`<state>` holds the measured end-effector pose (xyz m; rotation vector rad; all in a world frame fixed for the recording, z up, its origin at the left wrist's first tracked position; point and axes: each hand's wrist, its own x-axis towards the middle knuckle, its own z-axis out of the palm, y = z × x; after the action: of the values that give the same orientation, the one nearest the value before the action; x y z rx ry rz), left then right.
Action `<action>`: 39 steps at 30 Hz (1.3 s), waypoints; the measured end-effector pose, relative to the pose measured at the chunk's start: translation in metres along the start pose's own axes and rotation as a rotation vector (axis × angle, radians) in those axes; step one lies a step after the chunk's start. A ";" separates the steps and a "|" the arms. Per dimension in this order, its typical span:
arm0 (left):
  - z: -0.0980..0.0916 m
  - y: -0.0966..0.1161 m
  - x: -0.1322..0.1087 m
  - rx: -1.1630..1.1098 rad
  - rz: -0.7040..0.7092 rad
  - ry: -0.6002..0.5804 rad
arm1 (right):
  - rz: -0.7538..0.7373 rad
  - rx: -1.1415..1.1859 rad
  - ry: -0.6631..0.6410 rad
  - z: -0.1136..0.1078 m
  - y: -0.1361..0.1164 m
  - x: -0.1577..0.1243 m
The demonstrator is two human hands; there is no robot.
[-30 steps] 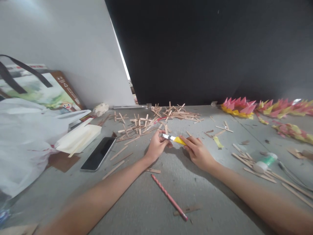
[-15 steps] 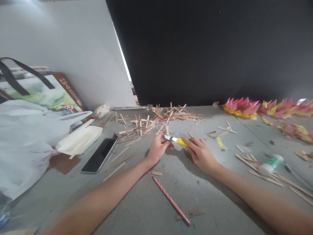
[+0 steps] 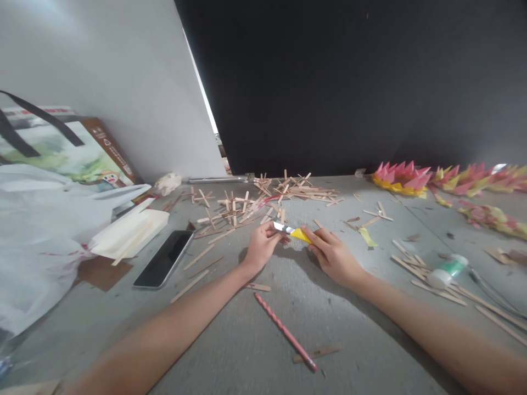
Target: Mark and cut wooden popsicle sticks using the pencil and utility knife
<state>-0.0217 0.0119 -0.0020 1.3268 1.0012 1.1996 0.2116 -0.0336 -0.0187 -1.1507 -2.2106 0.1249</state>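
Observation:
My right hand grips a yellow utility knife with its silver blade pointing left. My left hand is closed just under the blade tip, fingers curled on something small that I cannot make out, maybe a piece of wooden stick. Both hands rest low on the grey table. A heap of wooden craft sticks, many glued into crosses, lies just beyond the hands.
A red pencil lies between my forearms. A black phone, a cream box and a white plastic bag sit at the left. Pink and yellow paper flowers, loose sticks and a green-capped glue bottle are at the right.
The hands stay together on the knife with hardly any shift; only the view has moved slightly.

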 end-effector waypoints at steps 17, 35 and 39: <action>0.002 0.001 -0.003 0.046 0.062 0.009 | -0.034 0.030 0.000 -0.004 -0.003 0.000; 0.005 0.005 -0.009 0.070 0.105 0.023 | -0.060 -0.026 0.010 -0.002 -0.003 -0.002; 0.004 0.006 -0.008 0.035 0.066 0.043 | -0.074 -0.040 0.013 -0.002 -0.004 -0.001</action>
<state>-0.0190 0.0026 0.0036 1.3757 1.0201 1.2697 0.2102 -0.0374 -0.0155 -1.0861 -2.2499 0.0426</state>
